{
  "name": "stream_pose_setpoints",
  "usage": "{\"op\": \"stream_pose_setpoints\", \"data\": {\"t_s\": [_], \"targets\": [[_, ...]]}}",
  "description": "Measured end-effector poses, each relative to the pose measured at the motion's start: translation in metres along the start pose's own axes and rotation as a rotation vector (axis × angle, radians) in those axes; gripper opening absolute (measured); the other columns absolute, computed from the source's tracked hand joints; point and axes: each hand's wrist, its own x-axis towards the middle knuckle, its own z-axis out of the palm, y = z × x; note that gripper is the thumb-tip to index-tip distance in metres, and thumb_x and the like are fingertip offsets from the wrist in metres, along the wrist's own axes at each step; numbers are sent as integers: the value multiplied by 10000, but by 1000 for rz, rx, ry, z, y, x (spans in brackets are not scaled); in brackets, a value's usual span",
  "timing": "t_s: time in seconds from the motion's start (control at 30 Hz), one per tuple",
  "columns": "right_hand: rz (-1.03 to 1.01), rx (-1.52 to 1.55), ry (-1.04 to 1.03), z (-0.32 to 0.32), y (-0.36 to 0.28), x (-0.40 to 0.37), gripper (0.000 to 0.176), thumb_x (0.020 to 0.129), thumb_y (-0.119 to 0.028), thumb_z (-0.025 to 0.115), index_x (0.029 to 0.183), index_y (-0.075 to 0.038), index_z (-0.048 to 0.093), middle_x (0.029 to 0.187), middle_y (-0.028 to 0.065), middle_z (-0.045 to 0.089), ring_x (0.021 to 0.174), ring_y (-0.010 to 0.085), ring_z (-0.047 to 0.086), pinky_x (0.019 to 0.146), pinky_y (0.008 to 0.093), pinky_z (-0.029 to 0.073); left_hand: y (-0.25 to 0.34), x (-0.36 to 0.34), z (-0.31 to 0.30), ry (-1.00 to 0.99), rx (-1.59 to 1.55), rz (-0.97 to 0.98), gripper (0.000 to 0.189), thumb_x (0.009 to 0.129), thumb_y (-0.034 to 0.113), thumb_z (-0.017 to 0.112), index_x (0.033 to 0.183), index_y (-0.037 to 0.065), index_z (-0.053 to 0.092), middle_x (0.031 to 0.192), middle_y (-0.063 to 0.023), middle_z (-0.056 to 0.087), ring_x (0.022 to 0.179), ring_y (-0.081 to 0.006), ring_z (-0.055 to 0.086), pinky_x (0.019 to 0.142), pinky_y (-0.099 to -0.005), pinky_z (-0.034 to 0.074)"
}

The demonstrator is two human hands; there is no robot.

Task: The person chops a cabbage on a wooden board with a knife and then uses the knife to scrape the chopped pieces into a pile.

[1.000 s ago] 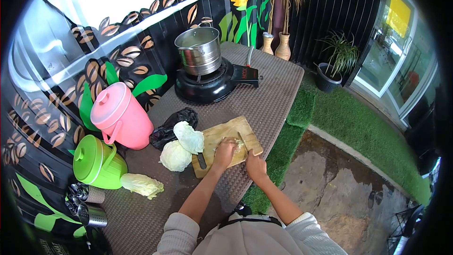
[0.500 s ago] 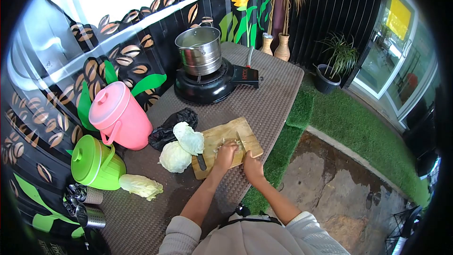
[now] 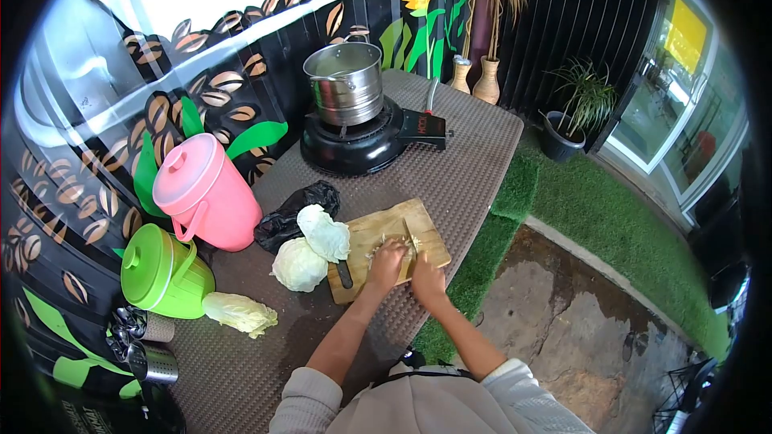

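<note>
My right hand [image 3: 428,280] grips a knife [image 3: 409,233], whose blade points away from me over the wooden cutting board [image 3: 371,229]. Just left of the blade, my left hand [image 3: 388,262] rests on the board with its fingers curled down. Small pale chopped pieces [image 3: 415,242] lie around the blade and the left fingertips. What the left fingers hold, if anything, is hidden. A second knife's dark handle [image 3: 344,275] lies at the board's left side. Next to it sit a pale round cabbage [image 3: 299,265] and a loose cabbage leaf [image 3: 324,235].
A steel pot [image 3: 346,84] stands on a black gas stove [image 3: 354,146] at the back of the table [image 3: 470,153]. A black plastic bag [image 3: 285,221], a pink jug [image 3: 207,193], a green jug [image 3: 165,273], a napa cabbage [image 3: 240,314] and utensil holders [image 3: 154,362] stand or lie leftward.
My right hand has shifted slightly with the knife, by the left fingers. The whole view has moved a little; the other things keep their places.
</note>
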Motion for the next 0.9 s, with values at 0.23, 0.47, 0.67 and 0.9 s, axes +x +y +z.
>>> {"op": "stream_pose_setpoints", "data": {"t_s": [0.23, 0.47, 0.67, 0.9], "targets": [[-31, -84, -178, -41, -5, 6, 303, 864, -182, 487, 1094, 8, 433, 989, 275, 613, 919, 403, 623, 786, 484, 492, -15, -3, -2, -143, 95, 131, 233, 769, 5, 514, 962, -22, 642, 1034, -165, 609, 1049, -314, 527, 914, -384, 428], [74, 0, -74, 2, 2, -5, 247, 889, -190, 437, 1042, 3, 425, 898, 289, 623, 812, 417, 635, 690, 484, 520, 5, 5, -15, -112, -181, -59, 196, 782, 15, 548, 941, -20, 657, 965, -179, 610, 993, -332, 540, 867, -396, 434], [-149, -120, -11, -21, 2, 7, 198, 880, -143, 434, 1019, -3, 455, 815, 229, 648, 736, 373, 659, 634, 443, 538, 12, 10, -13, -22, -97, -82, 146, 752, 24, 590, 849, 30, 698, 804, -167, 624, 857, -321, 585, 758, -395, 466], [-14, -2, 38, 13, -1, 3, 246, 889, -170, 434, 1061, 6, 429, 816, 245, 644, 769, 400, 646, 650, 464, 531, -7, 6, 2, 39, -132, -196, 99, 746, 52, 615, 810, 22, 684, 855, -172, 629, 786, -342, 596, 720, -402, 472]]}}
